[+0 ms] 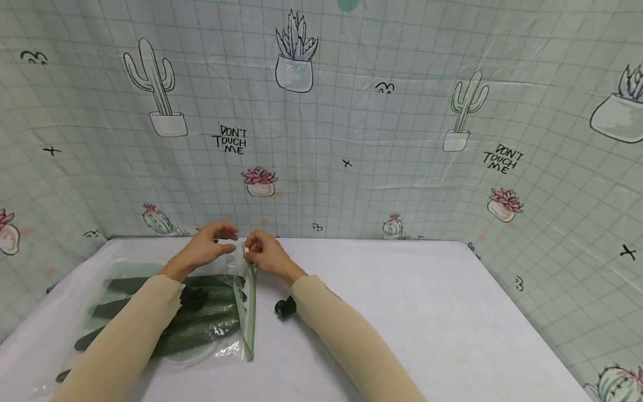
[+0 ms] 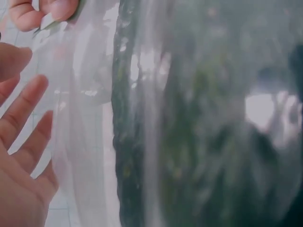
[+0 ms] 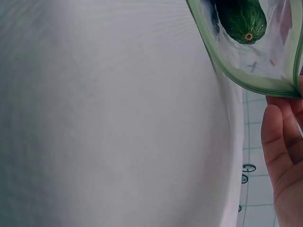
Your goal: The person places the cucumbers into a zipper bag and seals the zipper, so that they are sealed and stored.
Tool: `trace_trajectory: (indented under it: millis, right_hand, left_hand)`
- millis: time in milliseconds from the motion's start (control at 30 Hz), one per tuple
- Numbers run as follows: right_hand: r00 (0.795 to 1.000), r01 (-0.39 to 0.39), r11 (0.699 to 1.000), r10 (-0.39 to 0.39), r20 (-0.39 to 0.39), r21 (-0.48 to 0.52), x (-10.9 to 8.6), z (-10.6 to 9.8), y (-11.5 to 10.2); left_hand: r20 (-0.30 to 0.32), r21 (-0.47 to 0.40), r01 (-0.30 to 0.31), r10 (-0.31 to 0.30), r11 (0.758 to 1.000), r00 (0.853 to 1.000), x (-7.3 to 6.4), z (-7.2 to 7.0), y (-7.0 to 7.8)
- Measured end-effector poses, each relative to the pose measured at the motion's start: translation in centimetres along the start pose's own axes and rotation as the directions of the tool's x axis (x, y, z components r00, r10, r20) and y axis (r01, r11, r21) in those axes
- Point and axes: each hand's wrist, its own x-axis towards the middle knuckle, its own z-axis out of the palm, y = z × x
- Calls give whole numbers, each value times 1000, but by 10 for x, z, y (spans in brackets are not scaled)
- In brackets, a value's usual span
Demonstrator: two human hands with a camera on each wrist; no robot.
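A clear zip bag point(image 1: 230, 350) with a green zip edge point(image 1: 252, 318) lies on its side at the table's left, its mouth to the right. Several dark green cucumbers point(image 1: 216, 307) are inside it. At the far corner of the mouth, my right hand point(image 1: 268, 254) pinches the zip edge. The right wrist view shows the mouth parted, with one cucumber's end point(image 3: 242, 21) visible through it. My left hand point(image 1: 208, 245) is just left of the right one, over the bag's far side, fingers extended and apart. In the left wrist view those fingers point(image 2: 23, 101) are beside the clear plastic.
The bag lies on a white-covered table point(image 1: 392, 312). Behind and around it hangs a grid-patterned curtain point(image 1: 346, 123) with printed cacti. A small black device point(image 1: 285, 307) sits at the right wrist, another point(image 1: 193, 298) at the left.
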Motion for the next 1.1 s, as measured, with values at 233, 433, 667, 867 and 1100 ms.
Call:
trace_trajectory:
  millis: [233,433,667,867,1100]
  right_hand:
    - [1000,3,1000,-3,2,19,-1,-2,-1]
    - [1000,0,999,0,3,53,-1,-1,0]
    - [1000,-19,997,19,7,78,-1,-2,2]
    - [1000,-21,996,21,2,85,0,-2,1]
    - [999,-32,994,33,-8,107,-1,-2,0]
  left_hand:
    - [42,-19,17,-16,1000,999,3,1,0]
    - [99,-28,9,-7,1000,995,3,2,1]
    - [80,-52,19,-15,998,997,4,6,0]
    - [57,-57,29,-26,998,998,7,8,0]
    - [44,-74,21,-18,997,999,6,9,0]
